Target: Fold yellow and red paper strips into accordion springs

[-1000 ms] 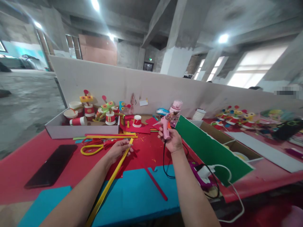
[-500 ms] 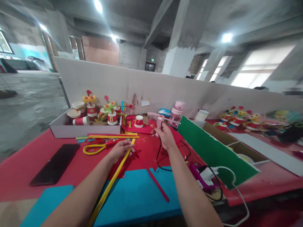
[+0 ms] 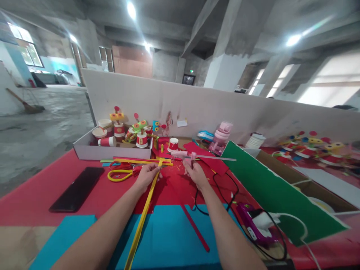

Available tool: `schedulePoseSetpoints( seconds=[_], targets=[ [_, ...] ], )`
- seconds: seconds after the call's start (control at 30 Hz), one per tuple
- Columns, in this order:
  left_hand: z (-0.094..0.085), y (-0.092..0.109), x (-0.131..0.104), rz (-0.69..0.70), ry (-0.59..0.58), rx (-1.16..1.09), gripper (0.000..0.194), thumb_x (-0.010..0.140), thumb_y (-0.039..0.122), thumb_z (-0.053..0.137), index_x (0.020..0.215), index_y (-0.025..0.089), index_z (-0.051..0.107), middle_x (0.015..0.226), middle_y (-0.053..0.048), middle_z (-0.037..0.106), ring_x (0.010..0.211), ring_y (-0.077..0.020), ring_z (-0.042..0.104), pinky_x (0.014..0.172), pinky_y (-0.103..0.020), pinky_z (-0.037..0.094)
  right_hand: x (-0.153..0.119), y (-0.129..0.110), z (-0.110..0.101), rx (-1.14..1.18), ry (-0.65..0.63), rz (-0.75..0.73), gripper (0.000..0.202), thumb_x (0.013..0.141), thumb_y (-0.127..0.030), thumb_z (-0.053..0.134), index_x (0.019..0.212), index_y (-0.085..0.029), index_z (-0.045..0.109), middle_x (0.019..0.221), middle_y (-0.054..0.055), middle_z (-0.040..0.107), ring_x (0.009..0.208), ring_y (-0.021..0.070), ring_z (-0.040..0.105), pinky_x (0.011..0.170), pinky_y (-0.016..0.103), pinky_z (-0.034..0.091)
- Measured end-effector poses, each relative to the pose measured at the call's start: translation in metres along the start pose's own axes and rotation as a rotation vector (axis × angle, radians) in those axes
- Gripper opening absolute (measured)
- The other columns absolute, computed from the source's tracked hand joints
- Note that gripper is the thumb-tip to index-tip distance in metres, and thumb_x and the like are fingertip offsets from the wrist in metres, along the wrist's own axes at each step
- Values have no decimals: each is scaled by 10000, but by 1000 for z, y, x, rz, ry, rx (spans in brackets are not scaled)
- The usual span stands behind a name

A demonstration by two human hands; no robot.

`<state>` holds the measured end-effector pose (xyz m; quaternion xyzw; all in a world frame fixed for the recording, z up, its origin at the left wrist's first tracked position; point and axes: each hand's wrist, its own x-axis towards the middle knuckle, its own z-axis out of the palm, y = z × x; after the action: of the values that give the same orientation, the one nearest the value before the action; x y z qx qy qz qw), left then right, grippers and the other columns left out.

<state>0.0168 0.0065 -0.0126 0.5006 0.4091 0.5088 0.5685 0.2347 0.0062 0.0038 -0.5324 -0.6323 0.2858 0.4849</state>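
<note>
Left hand [image 3: 149,176]: pinching yellow strip [image 3: 144,213]. Right hand [image 3: 196,173]: gripping pink glue gun [image 3: 184,155], nozzle toward 9 o'clock; white cup [image 3: 173,144] just beyond, toward 11 o'clock.

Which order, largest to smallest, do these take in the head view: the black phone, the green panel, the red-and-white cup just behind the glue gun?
1. Green panel
2. Black phone
3. Red-and-white cup
</note>
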Motion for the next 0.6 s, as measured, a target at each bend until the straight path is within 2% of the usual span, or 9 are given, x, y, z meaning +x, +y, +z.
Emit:
schedulePoseSetpoints(
  seconds=[0.1, 0.2, 0.3, 0.47, 0.6],
  targets=[
    [2, 0, 0, 4, -8, 36, 291, 698, 406, 696, 701, 163, 535, 500, -16, 623, 404, -111, 525, 438, -212, 407, -4, 0, -1, -111, -18, -27, 398, 819, -555, 508, 866, -171, 601, 625, 6, 622, 568, 164, 569, 557, 258, 446],
    [2, -2, 0, -21, -18, 44, 258, 701, 374, 686, 718, 158, 547, 499, -24, 628, 392, -109, 516, 428, -208, 393, -8, -7, 2, -215, -45, -93, 357, 825, -494, 527, 952, -174, 624, 821, 53, 698, 739, 203, 634, 684, 285, 474],
    [-1, -4, 1, -41, -12, 50, 204, 713, 323, 666, 715, 152, 554, 499, -32, 632, 392, -106, 516, 434, -205, 391, -11, -13, 6, -290, -74, -148, 348, 838, -466, 528, 996, -175, 636, 967, 105, 708, 891, 244, 647, 778, 304, 464],
    [-6, -6, 3, -100, 28, 7, 187, 702, 299, 677, 720, 151, 564, 495, -30, 631, 380, -104, 510, 433, -205, 389, -13, -14, 7, -305, -101, -172, 404, 854, -489, 509, 1066, -164, 622, 975, 102, 712, 863, 239, 654, 786, 310, 466],
    [-7, -6, 3, -89, 41, -1, 201, 692, 306, 692, 705, 154, 562, 491, -26, 626, 385, -109, 520, 432, -207, 392, -14, -11, 7, -291, -129, -205, 394, 862, -470, 512, 1079, -159, 620, 1004, 105, 709, 884, 242, 655, 786, 309, 465]
  ],
)
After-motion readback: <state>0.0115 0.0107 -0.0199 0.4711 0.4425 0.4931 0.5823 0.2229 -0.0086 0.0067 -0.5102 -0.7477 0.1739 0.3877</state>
